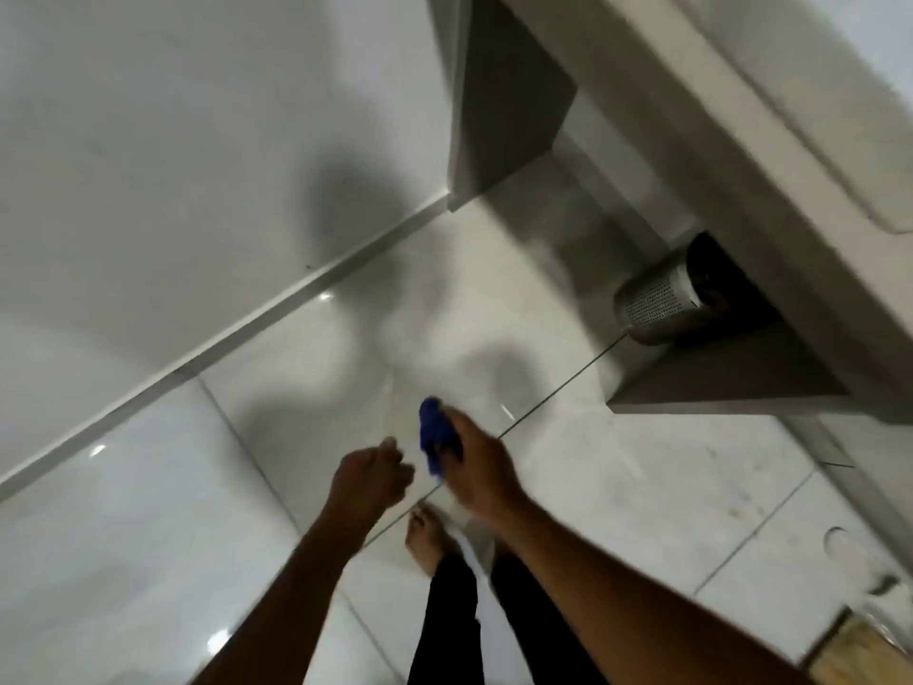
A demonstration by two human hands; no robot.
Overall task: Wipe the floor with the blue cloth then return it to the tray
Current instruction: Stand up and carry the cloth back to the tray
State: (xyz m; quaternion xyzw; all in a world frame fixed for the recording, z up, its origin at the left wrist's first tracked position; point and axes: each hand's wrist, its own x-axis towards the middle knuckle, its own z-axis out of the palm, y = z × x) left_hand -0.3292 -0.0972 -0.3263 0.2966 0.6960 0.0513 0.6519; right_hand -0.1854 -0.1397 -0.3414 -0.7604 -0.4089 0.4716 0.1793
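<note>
My right hand (477, 462) is closed around the bunched blue cloth (434, 437), which sticks out past the fingers on the left side, above the glossy white tiled floor (593, 487). Just left of it, my left hand (370, 474) is loosely curled with nothing in it, a short gap from the cloth. Whether the cloth touches the floor cannot be told; the picture is blurred. A wooden-looking corner (854, 645) shows at the bottom right edge; I cannot tell whether it is the tray.
A white wall and skirting (237, 333) run diagonally on the left. A grey cabinet (642, 140) stands at the upper right with a perforated metal bin (662, 301) in its recess. My bare foot (427, 536) and dark trouser legs are below the hands.
</note>
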